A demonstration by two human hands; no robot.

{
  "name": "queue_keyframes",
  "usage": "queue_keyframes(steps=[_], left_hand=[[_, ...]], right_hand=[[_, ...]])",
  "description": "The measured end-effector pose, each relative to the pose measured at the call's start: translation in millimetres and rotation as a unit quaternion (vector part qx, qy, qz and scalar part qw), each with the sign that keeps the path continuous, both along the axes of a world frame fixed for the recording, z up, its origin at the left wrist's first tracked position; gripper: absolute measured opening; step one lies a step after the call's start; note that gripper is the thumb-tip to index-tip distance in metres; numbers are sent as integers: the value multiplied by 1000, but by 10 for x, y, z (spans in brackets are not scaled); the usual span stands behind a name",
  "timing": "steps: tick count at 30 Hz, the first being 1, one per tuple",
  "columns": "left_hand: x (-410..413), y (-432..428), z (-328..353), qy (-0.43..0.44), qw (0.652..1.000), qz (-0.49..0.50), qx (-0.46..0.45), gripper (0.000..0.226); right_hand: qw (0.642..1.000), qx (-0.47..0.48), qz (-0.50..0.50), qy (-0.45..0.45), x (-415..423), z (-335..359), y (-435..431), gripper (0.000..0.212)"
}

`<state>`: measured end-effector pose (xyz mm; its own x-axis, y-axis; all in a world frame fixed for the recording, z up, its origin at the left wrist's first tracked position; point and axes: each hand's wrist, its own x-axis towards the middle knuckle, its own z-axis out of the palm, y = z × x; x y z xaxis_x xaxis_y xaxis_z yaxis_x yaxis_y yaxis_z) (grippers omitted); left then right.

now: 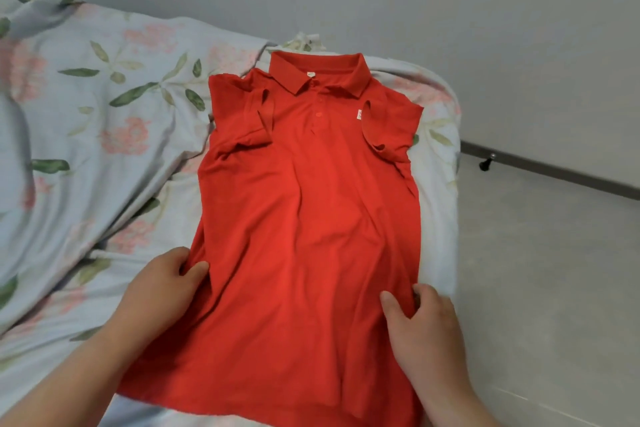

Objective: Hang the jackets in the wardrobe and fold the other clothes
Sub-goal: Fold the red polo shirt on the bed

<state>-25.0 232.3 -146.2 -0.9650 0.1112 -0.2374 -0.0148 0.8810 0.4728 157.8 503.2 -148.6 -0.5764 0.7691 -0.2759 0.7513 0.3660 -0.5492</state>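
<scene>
Thumb over curled fingers, your left hand [162, 288] and right hand [427, 326] each pinch a side edge of the red polo shirt [311, 218], flat on the floral bed [104, 121], sleeves tucked in, mid-fold; next, probably fold its near half toward the far end.

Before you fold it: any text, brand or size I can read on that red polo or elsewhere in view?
Neck label inside the collar of the red polo shirt: too small to read.
White tag on the chest: reddish marks, too blurred to read.
Floral bedding: no text visible.
</scene>
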Motion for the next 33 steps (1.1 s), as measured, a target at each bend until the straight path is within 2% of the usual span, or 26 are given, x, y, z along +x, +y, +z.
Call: queue_keyframes(steps=[3,5,7,9,11,13,14,16,18,20,21,23,25,27,28,30,32,33], left_hand=[[66,-26,-35,33,998,46,30,30],[48,-63,-50,13,993,91,76,29],[0,-180,-10,-47,975,166,137,29],[-44,-346,30,-77,960,220,152,31],[-9,-422,51,-30,979,190,73,34],[159,-338,50,60,990,125,8,26],[276,-265,69,81,992,99,2,33],[417,-205,44,96,994,9,-51,55],[403,-223,-1,94,990,-60,-85,44],[343,-275,13,94,992,-53,-68,15],[313,-290,38,86,995,-34,-43,9],[237,-346,39,36,999,17,23,23],[205,-442,38,-7,995,56,84,30],[262,-525,51,-14,993,59,97,29],[308,-538,58,-10,994,42,98,25],[438,-543,54,33,997,-11,72,17],[582,-591,24,106,991,-80,20,40],[647,-629,2,131,984,-117,21,54]], right_hand=[[997,-48,-34,-42,83,24,20,50],[995,-81,-13,-54,140,3,84,33],[992,-120,-43,-6,246,-43,219,16],[975,-177,-126,52,371,-66,369,15],[963,-203,-170,53,462,-126,433,20],[973,-177,-144,31,469,-163,380,23],[978,-162,-126,28,449,-143,332,21],[977,-179,-102,56,418,-83,254,16],[962,-234,-112,84,418,-61,209,13],[963,-239,-84,91,442,-37,152,3],[964,-234,-78,94,453,-38,150,6],[943,-286,-121,118,467,4,196,18],[929,-319,-153,105,517,54,286,15],[966,-229,-101,56,582,87,331,9],[990,-123,-62,18,623,93,312,13],[996,91,26,3,677,122,143,24],[979,147,133,43,712,135,-97,25],[978,113,173,38,689,147,-163,30]])
